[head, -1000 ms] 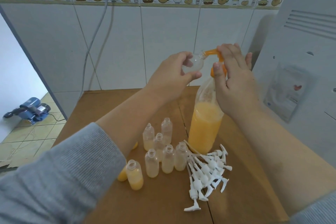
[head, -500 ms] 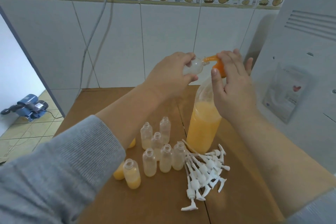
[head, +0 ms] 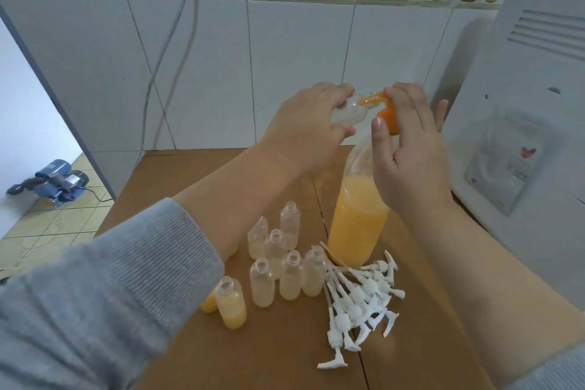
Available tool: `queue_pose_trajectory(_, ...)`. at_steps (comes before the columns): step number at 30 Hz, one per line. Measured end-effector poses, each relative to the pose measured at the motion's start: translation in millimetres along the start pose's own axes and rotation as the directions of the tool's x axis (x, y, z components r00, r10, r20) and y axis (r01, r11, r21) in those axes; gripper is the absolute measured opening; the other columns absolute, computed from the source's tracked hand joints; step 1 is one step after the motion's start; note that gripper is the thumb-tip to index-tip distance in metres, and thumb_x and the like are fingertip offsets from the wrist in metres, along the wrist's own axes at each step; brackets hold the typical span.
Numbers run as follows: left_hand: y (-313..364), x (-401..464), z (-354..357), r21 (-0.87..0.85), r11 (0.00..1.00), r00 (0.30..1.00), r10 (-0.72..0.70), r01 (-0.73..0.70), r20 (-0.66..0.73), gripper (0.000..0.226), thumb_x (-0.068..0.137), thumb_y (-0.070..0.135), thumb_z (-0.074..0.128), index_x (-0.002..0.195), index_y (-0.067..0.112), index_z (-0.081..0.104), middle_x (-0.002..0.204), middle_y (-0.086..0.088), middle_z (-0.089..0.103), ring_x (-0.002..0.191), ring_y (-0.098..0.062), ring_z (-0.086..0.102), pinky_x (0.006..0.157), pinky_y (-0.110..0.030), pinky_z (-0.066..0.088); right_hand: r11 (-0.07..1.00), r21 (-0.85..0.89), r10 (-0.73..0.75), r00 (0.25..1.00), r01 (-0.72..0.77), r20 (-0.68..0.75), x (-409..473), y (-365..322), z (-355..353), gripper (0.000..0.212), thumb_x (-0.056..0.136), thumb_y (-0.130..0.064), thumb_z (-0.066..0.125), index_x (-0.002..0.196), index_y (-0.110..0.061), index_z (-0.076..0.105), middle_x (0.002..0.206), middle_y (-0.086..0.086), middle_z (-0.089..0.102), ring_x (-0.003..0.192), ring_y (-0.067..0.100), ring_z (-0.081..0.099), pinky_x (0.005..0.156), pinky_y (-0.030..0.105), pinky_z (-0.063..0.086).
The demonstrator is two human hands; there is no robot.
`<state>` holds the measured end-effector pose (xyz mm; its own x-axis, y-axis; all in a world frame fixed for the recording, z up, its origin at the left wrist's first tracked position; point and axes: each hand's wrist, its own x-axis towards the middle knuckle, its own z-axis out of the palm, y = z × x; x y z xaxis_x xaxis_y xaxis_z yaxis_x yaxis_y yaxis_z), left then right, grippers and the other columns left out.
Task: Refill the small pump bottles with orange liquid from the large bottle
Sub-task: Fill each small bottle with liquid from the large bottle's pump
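Note:
The large clear bottle (head: 357, 222), about half full of orange liquid, stands on the wooden table (head: 196, 174). My right hand (head: 408, 149) presses down on its orange pump head (head: 387, 119). My left hand (head: 304, 127) grips a small clear bottle (head: 348, 112), tilted on its side with its mouth against the orange spout. Below stand several small open bottles (head: 289, 275), most nearly empty. One at the front left (head: 231, 302) holds orange liquid, and another orange one (head: 208, 304) shows partly behind my left sleeve.
A pile of white pump tops (head: 357, 301) lies right of the small bottles. A big white appliance (head: 522, 111) fills the right side, close to my right arm. A tiled wall with two cables (head: 164, 51) is behind. A blue motor (head: 55, 182) sits on the floor at left.
My right hand has pushed the orange pump head down. Both hands and the small bottle sank slightly with it, and the small bottle stayed at the spout. The camera tilted a little.

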<state>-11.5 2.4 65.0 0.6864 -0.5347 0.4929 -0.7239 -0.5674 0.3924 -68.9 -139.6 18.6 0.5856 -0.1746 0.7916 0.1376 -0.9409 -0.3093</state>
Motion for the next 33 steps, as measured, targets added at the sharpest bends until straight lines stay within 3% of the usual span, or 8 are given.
queue_pose_trajectory(5,2.5,4.7,-12.2,0.026,1.0,1.0,0.013,-0.013,0.004,0.046,0.086,0.031,0.064,0.129,0.02,0.051,0.116,0.005,0.057,0.087,-0.012,0.045,0.085,-0.032,0.043,0.998,-0.034,-0.058,0.998,0.058,-0.017,10.6,-1.1,-10.0,0.046,0.099,-0.035,0.031,0.13,-0.006,0.051,0.136,0.009,0.052,0.141,0.026,0.028,0.118,0.041,0.004)
queue_pose_trajectory(15,-1.6,3.5,-2.4,0.006,1.0,1.0,0.017,-0.017,0.016,0.048,0.087,0.03,0.063,0.133,0.022,0.049,0.119,0.006,0.056,0.087,-0.009,0.043,0.081,-0.024,0.036,0.999,-0.012,-0.037,0.996,0.036,-0.078,2.9,-0.1,0.4,0.042,0.099,-0.031,0.036,0.129,-0.007,0.051,0.134,0.009,0.052,0.139,0.025,0.031,0.117,0.037,0.003)
queue_pose_trajectory(22,0.4,12.3,-13.8,0.042,0.999,1.0,0.017,-0.017,0.01,0.047,0.087,0.034,0.064,0.13,0.024,0.05,0.12,0.007,0.056,0.086,-0.009,0.041,0.081,-0.025,0.037,0.999,-0.011,-0.051,0.998,0.051,-0.039,17.0,-4.1,-12.0,0.051,0.099,-0.039,0.03,0.125,-0.003,0.054,0.131,0.01,0.055,0.141,0.027,0.028,0.116,0.035,0.0)
queue_pose_trajectory(28,-0.6,8.6,-5.5,-0.006,1.0,0.999,0.024,-0.024,-0.032,0.049,0.087,0.031,0.064,0.134,0.024,0.049,0.12,0.007,0.057,0.089,-0.009,0.043,0.088,-0.029,0.04,0.999,-0.025,-0.032,0.996,0.03,-0.086,9.1,-6.0,-4.0,0.045,0.098,-0.035,0.035,0.127,-0.005,0.052,0.133,0.011,0.053,0.139,0.026,0.031,0.117,0.032,0.001)
queue_pose_trajectory(33,-2.6,5.4,0.5,-0.02,1.0,1.0,0.01,-0.01,-0.009,0.049,0.085,0.03,0.065,0.132,0.023,0.05,0.118,0.007,0.058,0.087,-0.008,0.042,0.085,-0.026,0.039,0.999,-0.032,-0.031,0.997,0.029,-0.075,3.3,-2.2,1.4,0.043,0.097,-0.03,0.036,0.127,-0.005,0.052,0.133,0.01,0.053,0.139,0.026,0.032,0.117,0.036,0.002)
